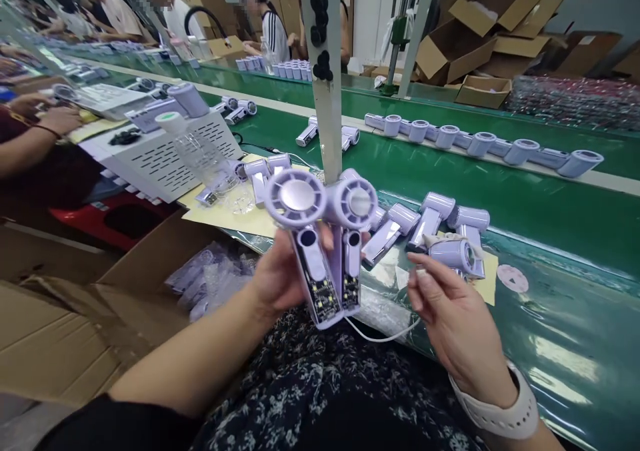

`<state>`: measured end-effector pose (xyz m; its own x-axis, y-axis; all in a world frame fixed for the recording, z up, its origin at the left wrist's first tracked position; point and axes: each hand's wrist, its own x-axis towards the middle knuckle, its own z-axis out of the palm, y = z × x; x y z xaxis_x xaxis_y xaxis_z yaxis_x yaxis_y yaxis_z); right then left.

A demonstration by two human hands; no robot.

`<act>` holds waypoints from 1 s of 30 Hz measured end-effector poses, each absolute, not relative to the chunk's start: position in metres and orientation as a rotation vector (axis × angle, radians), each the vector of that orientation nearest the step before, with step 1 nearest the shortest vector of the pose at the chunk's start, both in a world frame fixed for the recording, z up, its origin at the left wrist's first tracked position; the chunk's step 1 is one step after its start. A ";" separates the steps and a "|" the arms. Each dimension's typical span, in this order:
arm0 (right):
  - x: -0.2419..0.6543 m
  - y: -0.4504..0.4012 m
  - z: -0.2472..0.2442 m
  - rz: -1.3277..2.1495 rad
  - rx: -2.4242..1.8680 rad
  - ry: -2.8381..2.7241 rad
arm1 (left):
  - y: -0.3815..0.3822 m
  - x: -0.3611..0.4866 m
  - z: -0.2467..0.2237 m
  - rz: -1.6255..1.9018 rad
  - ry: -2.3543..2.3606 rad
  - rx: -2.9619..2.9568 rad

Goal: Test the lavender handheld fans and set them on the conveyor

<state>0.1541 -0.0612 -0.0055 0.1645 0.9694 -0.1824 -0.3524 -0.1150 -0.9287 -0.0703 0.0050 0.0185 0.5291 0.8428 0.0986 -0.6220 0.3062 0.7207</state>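
Observation:
My left hand (280, 271) is closed around two lilac handheld fans, held upright side by side above my lap. The nearer fan (296, 196) and the second fan (359, 202) both face me. Their handles lack covers, so circuit boards (324, 299) show near the bottom. A thin white cable (383, 339) runs from beneath the handles toward my right hand (450, 311); where it ends is hidden. Thumb and fingers of that hand are pinched together, apart from the fans. Whatever they hold is too small to make out. Several lilac fans (387, 234) lie just beyond it on the bench.
A metal post (327, 118) rises behind the held fans. Several fans (447, 136) line the green conveyor (525, 191). At left stand a slotted white box (175, 158), a clear bottle (187, 141) and a carton (145, 251) with bagged parts. Co-workers (273, 28) sit across the line.

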 end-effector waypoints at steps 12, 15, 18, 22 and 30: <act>0.126 -0.072 0.007 1.422 -1.149 -1.542 | 0.008 -0.016 0.026 1.243 0.418 0.597; 0.128 -0.073 0.011 1.333 -1.114 -1.564 | 0.010 -0.009 0.031 1.245 0.396 0.629; 0.130 -0.072 0.015 1.293 -1.114 -1.628 | 0.011 -0.009 0.033 1.266 0.367 0.651; 0.119 -0.076 0.011 1.333 -1.125 -1.580 | 0.012 -0.012 0.026 1.257 0.397 0.659; 0.094 -0.086 -0.006 1.596 -1.068 -1.086 | 0.013 -0.023 0.016 1.433 0.445 0.734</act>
